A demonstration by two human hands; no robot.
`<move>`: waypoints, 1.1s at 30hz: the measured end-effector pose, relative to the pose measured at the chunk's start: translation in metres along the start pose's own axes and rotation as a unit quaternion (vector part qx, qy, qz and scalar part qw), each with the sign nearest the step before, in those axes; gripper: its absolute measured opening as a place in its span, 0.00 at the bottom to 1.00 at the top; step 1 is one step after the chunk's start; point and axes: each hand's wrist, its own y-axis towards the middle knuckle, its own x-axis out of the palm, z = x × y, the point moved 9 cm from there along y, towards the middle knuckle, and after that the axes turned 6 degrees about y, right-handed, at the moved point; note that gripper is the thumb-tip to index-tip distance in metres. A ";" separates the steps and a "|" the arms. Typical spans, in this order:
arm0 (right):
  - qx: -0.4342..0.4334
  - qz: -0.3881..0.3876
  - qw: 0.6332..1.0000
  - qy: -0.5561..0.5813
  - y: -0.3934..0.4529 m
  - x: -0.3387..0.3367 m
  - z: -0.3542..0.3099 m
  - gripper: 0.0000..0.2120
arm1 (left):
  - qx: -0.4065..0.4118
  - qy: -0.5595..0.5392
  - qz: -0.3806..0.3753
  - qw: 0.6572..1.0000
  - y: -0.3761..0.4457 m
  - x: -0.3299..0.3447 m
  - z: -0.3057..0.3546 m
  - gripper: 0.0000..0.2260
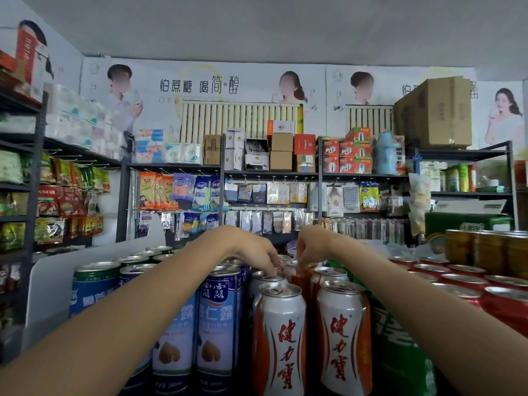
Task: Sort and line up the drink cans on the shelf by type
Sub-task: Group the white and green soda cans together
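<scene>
- While both arms reach over the front of the display, the left hand (pixel 254 252) curls its fingers (pixel 271 267) down onto the rim of a silver-and-orange can (pixel 267 277) in the second row, apparently pinching its top to shift it into line.
- The right hand (pixel 310 248) dips behind the front cans, its fingers (pixel 303 262) bent onto the top of a can further back; what exactly they grip is hidden.
- Two front orange-striped cans (pixel 281 338) stand upright side by side, labels facing out, suggesting this type is being built into its own column.
- To their left, blue-and-white cans (pixel 217 318) stand grouped in rows; to the right, red cans (pixel 457 281) and gold cans (pixel 485 250) keep separate blocks, so the sorting looks well along.
- A white divider panel (pixel 57 281) walls off the display's left edge.
- Beyond, dark metal shelving (pixel 271 174) carries boxes, hanging packets and tissue packs beneath advertising posters (pixel 200 87); a large cardboard carton (pixel 434 112) sits high on the right.
</scene>
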 end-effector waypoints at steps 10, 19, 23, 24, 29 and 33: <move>0.039 -0.137 0.989 -0.039 -0.054 -0.016 0.023 0.15 | 0.055 -0.029 0.015 0.998 -0.013 -0.003 0.030 0.17; -0.003 -0.090 0.994 0.060 -0.063 -0.016 0.010 0.06 | 0.058 -0.042 0.033 0.997 -0.027 -0.007 0.031 0.16; -0.020 -0.093 0.992 0.087 -0.064 -0.012 -0.001 0.07 | 0.052 -0.038 0.050 0.997 -0.032 -0.005 0.030 0.15; -0.022 -0.092 0.990 0.101 -0.068 -0.016 -0.002 0.06 | 0.048 -0.035 0.060 0.996 -0.035 -0.007 0.027 0.15; -0.026 -0.195 0.976 0.095 -0.117 -0.032 -0.004 0.23 | 0.040 -0.023 0.025 0.999 -0.061 -0.008 0.027 0.19; -0.001 -0.241 0.970 0.036 -0.136 -0.008 0.003 0.32 | 0.040 -0.028 -0.005 0.999 -0.073 0.007 0.032 0.24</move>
